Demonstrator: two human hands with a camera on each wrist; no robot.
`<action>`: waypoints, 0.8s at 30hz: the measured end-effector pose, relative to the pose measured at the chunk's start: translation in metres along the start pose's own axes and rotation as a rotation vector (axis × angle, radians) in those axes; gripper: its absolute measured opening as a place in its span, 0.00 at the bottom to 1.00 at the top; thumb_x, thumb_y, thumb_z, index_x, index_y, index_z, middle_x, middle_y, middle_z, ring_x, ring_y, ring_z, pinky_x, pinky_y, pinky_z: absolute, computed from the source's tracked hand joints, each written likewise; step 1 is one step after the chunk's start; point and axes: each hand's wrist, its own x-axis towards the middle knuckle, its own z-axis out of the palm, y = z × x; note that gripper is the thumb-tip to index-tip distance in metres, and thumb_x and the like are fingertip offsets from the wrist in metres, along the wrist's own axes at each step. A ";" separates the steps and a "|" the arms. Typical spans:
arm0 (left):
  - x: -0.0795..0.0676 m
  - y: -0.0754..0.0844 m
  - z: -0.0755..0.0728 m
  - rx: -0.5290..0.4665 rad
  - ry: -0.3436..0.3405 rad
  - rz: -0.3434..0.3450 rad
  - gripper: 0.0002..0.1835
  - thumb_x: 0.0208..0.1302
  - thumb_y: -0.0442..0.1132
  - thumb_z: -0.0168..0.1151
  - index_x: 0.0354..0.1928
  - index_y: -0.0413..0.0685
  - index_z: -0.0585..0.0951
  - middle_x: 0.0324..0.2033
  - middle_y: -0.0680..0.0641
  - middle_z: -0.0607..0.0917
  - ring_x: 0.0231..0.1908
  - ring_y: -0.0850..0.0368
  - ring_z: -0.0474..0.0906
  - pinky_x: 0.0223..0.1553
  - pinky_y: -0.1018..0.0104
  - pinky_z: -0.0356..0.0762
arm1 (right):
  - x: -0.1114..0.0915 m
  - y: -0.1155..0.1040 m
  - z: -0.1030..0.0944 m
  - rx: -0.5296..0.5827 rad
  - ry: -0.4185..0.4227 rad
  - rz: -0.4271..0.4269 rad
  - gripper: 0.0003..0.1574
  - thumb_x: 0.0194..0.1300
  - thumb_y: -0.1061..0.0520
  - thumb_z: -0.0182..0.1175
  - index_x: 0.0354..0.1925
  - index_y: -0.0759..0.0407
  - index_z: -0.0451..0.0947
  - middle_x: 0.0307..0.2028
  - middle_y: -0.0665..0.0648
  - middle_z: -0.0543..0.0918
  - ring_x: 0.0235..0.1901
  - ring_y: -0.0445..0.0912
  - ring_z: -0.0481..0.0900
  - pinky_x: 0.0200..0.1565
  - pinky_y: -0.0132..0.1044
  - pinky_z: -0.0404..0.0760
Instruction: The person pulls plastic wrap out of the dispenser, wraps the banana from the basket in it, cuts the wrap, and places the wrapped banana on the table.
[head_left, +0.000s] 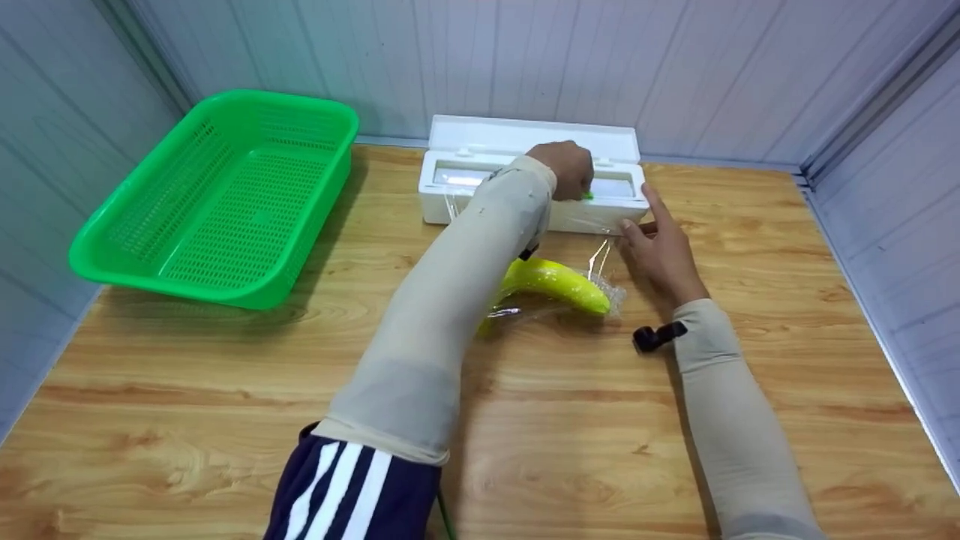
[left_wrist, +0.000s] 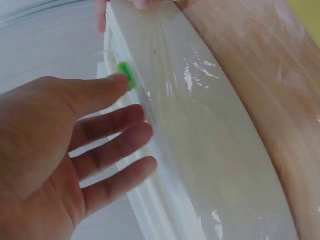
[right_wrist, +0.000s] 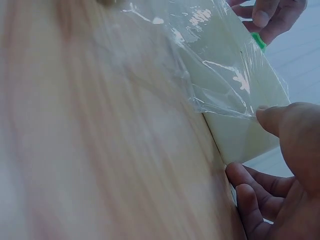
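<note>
A white cling film dispenser (head_left: 436,208) stands near the back wall, its lid (head_left: 517,135) raised behind it. My left hand (head_left: 566,166) reaches over its top. In the left wrist view, that hand's thumb presses the small green slide cutter (left_wrist: 126,75) on the dispenser's edge; the index finger is mostly hidden. My right hand (head_left: 664,251) grips the dispenser's right end, thumb apart from the curled fingers. Clear cling film (right_wrist: 215,80) hangs over the front and reaches a yellow banana (head_left: 562,283), which lies on film before the box, partly behind my left forearm.
A green perforated plastic basket (head_left: 315,259) stands on the left of the wooden table (head_left: 555,435). Corrugated panel walls (head_left: 360,67) border the table at the back and both sides.
</note>
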 end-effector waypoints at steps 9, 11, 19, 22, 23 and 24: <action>0.006 -0.026 0.013 -0.114 0.021 0.094 0.13 0.62 0.46 0.56 0.47 0.57 0.82 0.45 0.55 0.81 0.43 0.62 0.74 0.46 0.65 0.71 | 0.000 -0.003 0.006 -0.003 0.007 -0.006 0.41 0.60 0.34 0.50 0.65 0.19 0.40 0.46 0.62 0.75 0.46 0.49 0.73 0.43 0.46 0.73; 0.007 -0.028 0.017 -0.145 0.037 0.098 0.14 0.62 0.48 0.57 0.47 0.57 0.82 0.44 0.55 0.82 0.42 0.62 0.74 0.45 0.66 0.71 | 0.000 -0.003 0.006 -0.012 0.009 -0.012 0.41 0.60 0.34 0.50 0.66 0.20 0.40 0.46 0.62 0.75 0.46 0.49 0.73 0.43 0.46 0.73; 0.011 -0.024 0.026 -0.134 0.161 0.102 0.12 0.60 0.50 0.59 0.40 0.55 0.83 0.37 0.56 0.82 0.38 0.62 0.74 0.40 0.67 0.72 | 0.000 -0.002 0.003 -0.026 0.015 -0.046 0.42 0.61 0.35 0.51 0.67 0.23 0.42 0.46 0.62 0.76 0.45 0.50 0.74 0.43 0.47 0.73; 0.011 -0.023 0.026 -0.134 0.156 0.100 0.11 0.59 0.49 0.59 0.40 0.54 0.83 0.38 0.56 0.81 0.39 0.61 0.74 0.41 0.67 0.72 | 0.000 -0.002 0.003 -0.038 0.016 -0.058 0.42 0.61 0.36 0.51 0.67 0.24 0.42 0.45 0.62 0.76 0.45 0.50 0.74 0.45 0.47 0.72; 0.011 -0.023 0.026 -0.133 0.150 0.100 0.11 0.59 0.48 0.59 0.40 0.53 0.83 0.39 0.55 0.81 0.40 0.60 0.74 0.42 0.66 0.72 | 0.000 -0.002 0.003 -0.045 0.016 -0.062 0.42 0.61 0.35 0.51 0.67 0.24 0.42 0.45 0.62 0.76 0.46 0.50 0.74 0.45 0.47 0.71; 0.010 -0.023 0.025 -0.130 0.144 0.096 0.11 0.59 0.48 0.59 0.40 0.53 0.83 0.39 0.55 0.80 0.41 0.60 0.74 0.42 0.66 0.72 | 0.000 -0.002 0.003 -0.051 0.014 -0.066 0.42 0.61 0.35 0.51 0.67 0.24 0.42 0.45 0.63 0.76 0.46 0.49 0.74 0.45 0.47 0.71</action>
